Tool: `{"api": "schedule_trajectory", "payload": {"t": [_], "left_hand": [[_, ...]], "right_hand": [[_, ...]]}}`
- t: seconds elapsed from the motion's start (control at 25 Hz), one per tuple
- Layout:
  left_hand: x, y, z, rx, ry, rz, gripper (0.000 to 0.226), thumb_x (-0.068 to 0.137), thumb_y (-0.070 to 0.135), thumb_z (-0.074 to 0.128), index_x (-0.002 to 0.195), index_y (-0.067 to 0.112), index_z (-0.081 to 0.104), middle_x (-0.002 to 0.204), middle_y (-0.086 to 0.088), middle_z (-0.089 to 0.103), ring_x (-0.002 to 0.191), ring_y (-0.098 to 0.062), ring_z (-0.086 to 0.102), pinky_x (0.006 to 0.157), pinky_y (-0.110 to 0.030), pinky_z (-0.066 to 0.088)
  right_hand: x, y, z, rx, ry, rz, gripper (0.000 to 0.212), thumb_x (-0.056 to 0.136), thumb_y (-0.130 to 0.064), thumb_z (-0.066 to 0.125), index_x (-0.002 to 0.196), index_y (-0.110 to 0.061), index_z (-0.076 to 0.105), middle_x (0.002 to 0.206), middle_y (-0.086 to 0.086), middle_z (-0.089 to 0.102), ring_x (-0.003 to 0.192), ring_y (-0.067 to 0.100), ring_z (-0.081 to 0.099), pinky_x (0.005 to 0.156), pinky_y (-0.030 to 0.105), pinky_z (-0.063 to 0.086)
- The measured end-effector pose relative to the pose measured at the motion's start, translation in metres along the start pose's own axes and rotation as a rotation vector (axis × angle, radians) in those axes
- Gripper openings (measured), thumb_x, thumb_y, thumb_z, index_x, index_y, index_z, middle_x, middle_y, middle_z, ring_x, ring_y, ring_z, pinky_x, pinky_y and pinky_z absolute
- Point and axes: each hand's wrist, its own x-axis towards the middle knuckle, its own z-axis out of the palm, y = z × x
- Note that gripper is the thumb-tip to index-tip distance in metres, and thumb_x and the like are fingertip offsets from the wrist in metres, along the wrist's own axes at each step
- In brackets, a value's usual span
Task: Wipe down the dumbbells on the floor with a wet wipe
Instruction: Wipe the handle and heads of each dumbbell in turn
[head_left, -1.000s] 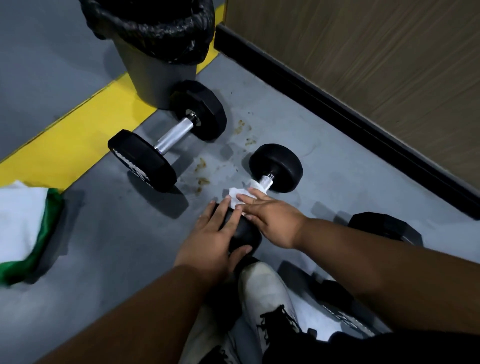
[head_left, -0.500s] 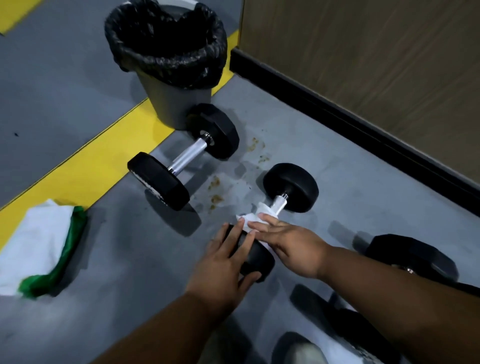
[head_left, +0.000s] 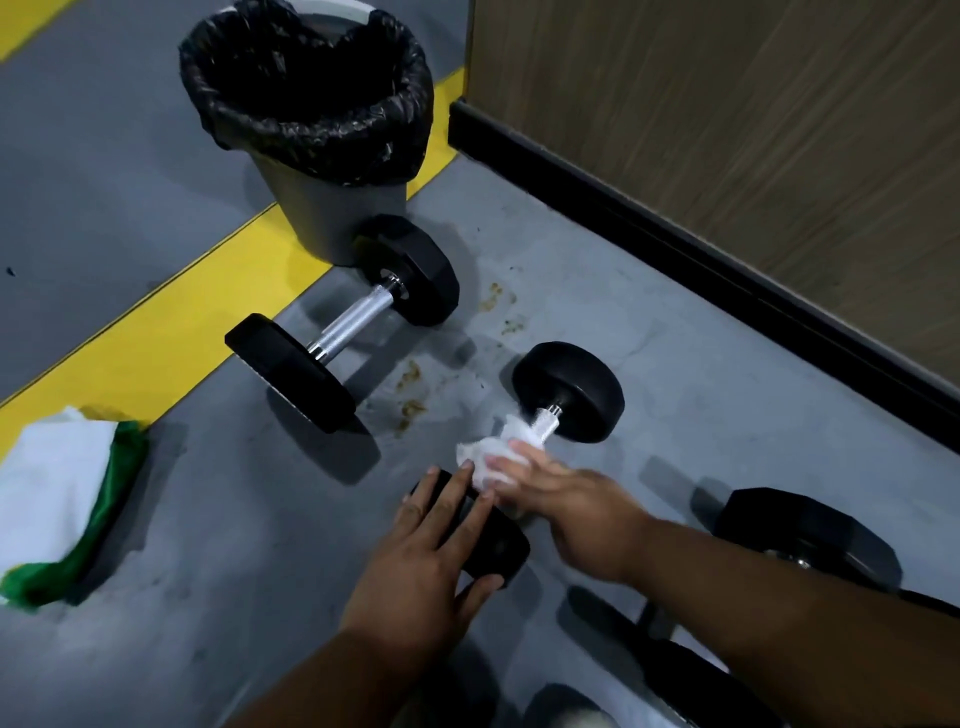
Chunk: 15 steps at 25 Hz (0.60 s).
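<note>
Risk sits mainly with the small round-headed black dumbbell (head_left: 569, 392), lying on the grey floor (head_left: 208, 519) between the two hands and able to roll on its round heads. Left hand (head_left: 415, 561) lies flat over the near head, fingers straight and spread, pressing rather than gripping; if that pressure eases during a stroke, the bar could turn or roll toward the wall. Right hand (head_left: 576, 499) presses the crumpled white wet wipe (head_left: 491, 457) around the chrome handle, fingers curled onto it; the hand is motion-blurred, so exact finger lie is uncertain. Bunched wipe covers little surface and may slip off the knurled metal, leaving patches untouched. Brown stains (head_left: 410, 387) on the floor just beside the handle could be picked up by a trailing corner and smeared back onto the bar. Larger hex-headed black dumbbell with chrome handle (head_left: 343, 322) rests touching the grey bin with black liner (head_left: 317, 140), apparently not yet handled. Another black dumbbell (head_left: 805, 535) lies near the right forearm, close enough to knock. White-and-green cloth (head_left: 67, 493) lies well apart at left.
</note>
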Motion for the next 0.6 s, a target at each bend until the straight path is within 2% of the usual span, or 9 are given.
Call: {"api": "schedule_trajectory", "payload": {"t": [0.12, 0.24, 0.32, 0.36, 0.52, 0.6], "left_hand": [[0.001, -0.001, -0.003, 0.023, 0.002, 0.01, 0.073, 0.091, 0.059, 0.051, 0.154, 0.026, 0.036, 0.166, -0.001, 0.023, 0.15, -0.035, 0.028, 0.108, -0.055, 0.045], [0.0, 0.001, 0.0, 0.039, 0.01, -0.002, 0.073, 0.091, 0.059, 0.05, 0.154, 0.025, 0.038, 0.166, -0.001, 0.023, 0.15, -0.034, 0.027, 0.108, -0.055, 0.044], [-0.002, 0.003, 0.001, 0.038, 0.012, -0.013, 0.072, 0.09, 0.059, 0.05, 0.153, 0.023, 0.042, 0.166, -0.002, 0.024, 0.15, -0.035, 0.028, 0.107, -0.055, 0.046], [-0.002, 0.004, 0.002, 0.043, 0.017, -0.013, 0.072, 0.09, 0.059, 0.05, 0.152, 0.023, 0.043, 0.166, -0.002, 0.025, 0.15, -0.035, 0.028, 0.107, -0.055, 0.046], [0.0, 0.002, 0.001, 0.06, 0.012, -0.005, 0.072, 0.091, 0.059, 0.048, 0.154, 0.024, 0.04, 0.167, -0.001, 0.023, 0.152, -0.034, 0.024, 0.11, -0.057, 0.042], [-0.002, 0.003, 0.002, 0.074, 0.011, -0.009, 0.072, 0.091, 0.059, 0.047, 0.154, 0.024, 0.039, 0.167, -0.001, 0.022, 0.152, -0.033, 0.023, 0.111, -0.056, 0.041]], "right_hand": [[0.014, 0.011, -0.015, -0.012, -0.005, 0.214, 0.102, 0.071, 0.013, 0.04, 0.157, -0.041, 0.027, 0.164, -0.032, -0.001, 0.151, -0.005, -0.013, 0.112, 0.039, 0.044], [-0.001, -0.008, 0.008, -0.032, -0.015, 0.093, 0.104, 0.072, 0.012, 0.043, 0.16, -0.038, 0.021, 0.166, -0.029, -0.003, 0.154, 0.004, -0.014, 0.104, 0.033, 0.05], [-0.01, -0.017, 0.013, -0.023, -0.074, 0.008, 0.102, 0.075, 0.01, 0.045, 0.16, -0.04, 0.02, 0.165, -0.029, -0.001, 0.154, 0.003, -0.013, 0.092, 0.022, 0.046], [-0.007, -0.015, 0.008, -0.039, -0.087, -0.009, 0.102, 0.074, 0.01, 0.044, 0.159, -0.042, 0.02, 0.165, -0.03, -0.001, 0.154, 0.001, -0.013, 0.091, 0.021, 0.045], [0.016, 0.006, -0.022, -0.058, -0.074, 0.181, 0.108, 0.07, 0.014, 0.041, 0.157, -0.046, 0.022, 0.162, -0.035, -0.003, 0.15, -0.007, -0.015, 0.11, 0.031, 0.044], [0.012, 0.004, -0.017, -0.046, -0.053, 0.223, 0.108, 0.07, 0.015, 0.041, 0.159, -0.043, 0.02, 0.161, -0.034, -0.008, 0.149, -0.005, -0.02, 0.111, 0.033, 0.044]]}}
